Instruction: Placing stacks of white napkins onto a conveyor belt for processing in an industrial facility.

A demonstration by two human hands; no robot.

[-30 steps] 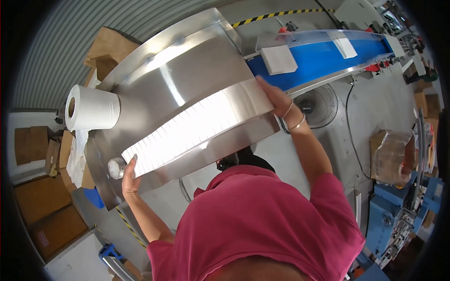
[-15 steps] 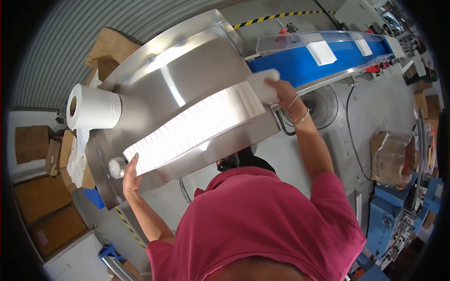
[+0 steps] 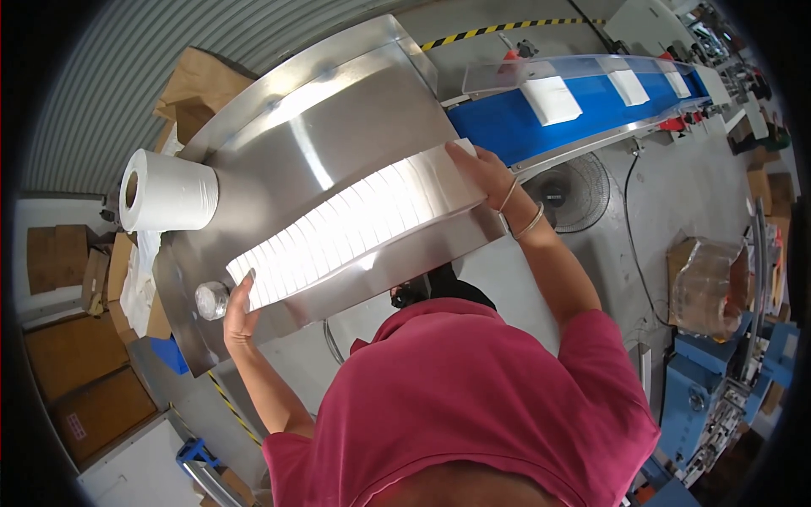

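A long row of white folded packets [image 3: 338, 228], standing on edge and packed side by side, lies along the near side of a stainless steel tray table [image 3: 372, 118]. At the row's left end, my left hand [image 3: 241, 313] grips the last packet, thumb on top and fingers hidden below. My right hand [image 3: 487, 176] is closed at the other end, around a white packet [image 3: 462, 149] that it holds by the row's right end; its fingertips are partly hidden. Beyond that hand, several more white packets [image 3: 553, 100] lie spaced apart on a blue conveyor belt [image 3: 490, 127].
A big white roll [image 3: 173, 193] and a small clear-wrapped roll [image 3: 212, 301] are on the table's left side. Clear guards [image 3: 507, 76] line the belt. A floor fan [image 3: 574, 193] stands beneath the conveyor. Cardboard boxes [image 3: 93, 380] are at left, blue machinery [image 3: 701, 397] at right.
My right hand has moved left from the belt's end to the row's right end, with a white packet. The belt's packets have travelled left toward the table, and another shows behind them.
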